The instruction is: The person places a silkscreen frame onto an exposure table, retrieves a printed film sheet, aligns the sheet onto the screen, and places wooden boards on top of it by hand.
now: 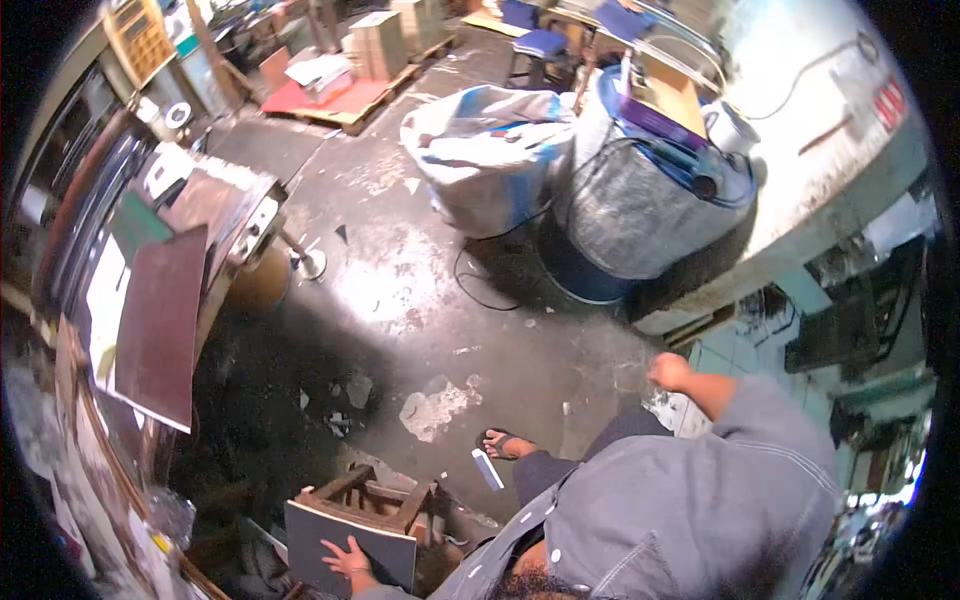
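Observation:
My left hand (347, 560) lies with its fingers spread on the dark flat top of a wooden stool (300, 530). The stool's brown legs and crossbars show beyond the top. My right hand (668, 372) is held out to the right, its fingers curled into a loose fist, with no object visible in it. That hand is near the pale, worn base of the wall. Between the hands are my sandalled foot (508, 444) and a small white strip (487, 469) on the floor.
On the left stands a machine table (220, 205) with a large dark brown sheet (160, 325). Ahead are a big white sack (480, 150) and a grey drum (630, 210) topped with a box. A cable (485, 303) crosses the floor; a red-topped pallet (345, 105) and a blue-seated stool (540, 44) stand farther back.

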`<control>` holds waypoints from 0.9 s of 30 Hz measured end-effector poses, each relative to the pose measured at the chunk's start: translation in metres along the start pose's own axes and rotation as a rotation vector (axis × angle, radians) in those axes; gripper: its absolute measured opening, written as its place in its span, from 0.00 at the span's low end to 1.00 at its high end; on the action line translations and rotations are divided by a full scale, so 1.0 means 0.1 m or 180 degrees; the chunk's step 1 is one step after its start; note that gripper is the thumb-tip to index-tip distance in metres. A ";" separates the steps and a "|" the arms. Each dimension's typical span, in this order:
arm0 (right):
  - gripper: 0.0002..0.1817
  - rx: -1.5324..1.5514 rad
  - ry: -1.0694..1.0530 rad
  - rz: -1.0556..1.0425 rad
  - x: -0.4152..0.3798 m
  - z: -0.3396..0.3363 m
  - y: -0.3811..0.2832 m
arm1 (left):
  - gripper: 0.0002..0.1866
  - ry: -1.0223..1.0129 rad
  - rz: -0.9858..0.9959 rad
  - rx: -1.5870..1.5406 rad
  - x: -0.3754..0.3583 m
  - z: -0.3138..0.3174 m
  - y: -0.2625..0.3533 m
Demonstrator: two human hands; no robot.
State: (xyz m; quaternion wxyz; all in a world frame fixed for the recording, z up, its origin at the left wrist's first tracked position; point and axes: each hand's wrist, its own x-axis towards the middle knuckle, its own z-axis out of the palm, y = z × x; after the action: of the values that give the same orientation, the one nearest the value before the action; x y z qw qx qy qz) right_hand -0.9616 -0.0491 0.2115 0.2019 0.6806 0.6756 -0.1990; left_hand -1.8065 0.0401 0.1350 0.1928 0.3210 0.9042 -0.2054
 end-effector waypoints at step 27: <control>0.56 0.5119 -0.0221 0.4531 -2.27 1.64 -1.04 | 0.29 -0.2365 0.7123 0.1673 -4.90 1.61 6.52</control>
State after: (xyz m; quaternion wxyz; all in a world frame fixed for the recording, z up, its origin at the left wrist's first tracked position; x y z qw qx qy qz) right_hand -1.0671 -0.3284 0.1970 -0.2167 0.8449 -0.2113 -0.4411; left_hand -0.9887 0.1775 0.0737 0.4410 0.8772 -0.0542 -0.1822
